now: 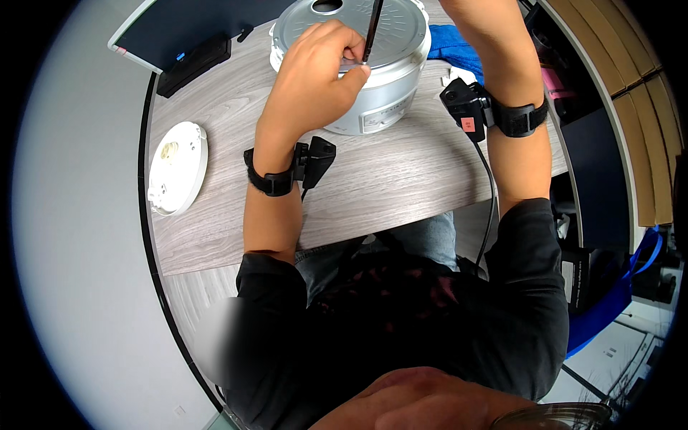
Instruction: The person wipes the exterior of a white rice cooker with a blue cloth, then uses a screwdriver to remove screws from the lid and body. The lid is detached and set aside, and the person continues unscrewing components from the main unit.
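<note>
A round silver appliance body (393, 92), looking like a rice cooker's, stands on the far middle of the table. Its grey metal top (403, 30) has a dark round hole (327, 6). Over the near rim of that top, my left hand (315, 75) is closed, thumb and fingers pinched at the lower tip of a black screwdriver shaft (373, 32). Whether a screw sits between the fingertips is too small to tell. The shaft runs up out of the picture, so its handle is hidden. My right forearm reaches past the top edge; the hand itself is outside the picture.
A white round cover (179, 168) lies at the table's left. Behind it stand a monitor (172, 32) and a black box (193, 68). A blue cloth (453, 49) lies right of the appliance. Shelving with cardboard boxes (634, 129) rises at the right. A cable (491, 193) hangs from my right wrist device.
</note>
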A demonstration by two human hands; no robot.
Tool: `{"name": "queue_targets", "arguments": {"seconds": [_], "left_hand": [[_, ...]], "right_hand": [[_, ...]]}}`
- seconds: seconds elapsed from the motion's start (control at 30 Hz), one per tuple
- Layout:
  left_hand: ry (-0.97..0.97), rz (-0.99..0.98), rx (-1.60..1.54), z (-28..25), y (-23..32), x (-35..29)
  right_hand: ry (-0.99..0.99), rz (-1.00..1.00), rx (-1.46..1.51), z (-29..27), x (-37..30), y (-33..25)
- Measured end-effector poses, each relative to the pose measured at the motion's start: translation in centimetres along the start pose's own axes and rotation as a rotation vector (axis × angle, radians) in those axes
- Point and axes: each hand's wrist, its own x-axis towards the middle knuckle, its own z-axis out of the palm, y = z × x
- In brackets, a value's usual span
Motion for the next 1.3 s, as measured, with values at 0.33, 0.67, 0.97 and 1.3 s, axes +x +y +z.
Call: {"name": "queue_targets", "arguments": {"seconds": [0.33,0.67,0.97,1.3], "left_hand": [[0.024,0.001,-0.059,-0.2,1.4,-0.1],[0.07,0.197,0.119,3.1,6.3,-0.1],[-0.347,0.257,-0.011,12.5,7.5,1.7],[-0.667,0.289,0.124,24.9,6.8,5.3]], "right_hand": [[0.214,0.037,-0.04,-1.5,-1.4,-0.2],[0.539,-0.008,-0.13,-6.3,-8.8,-1.4],[0.819,0.202,-0.271,-13.0,-22.8,-0.7],[0.953,0.442,-0.041,-13.8,-31.9,4.0]]}}
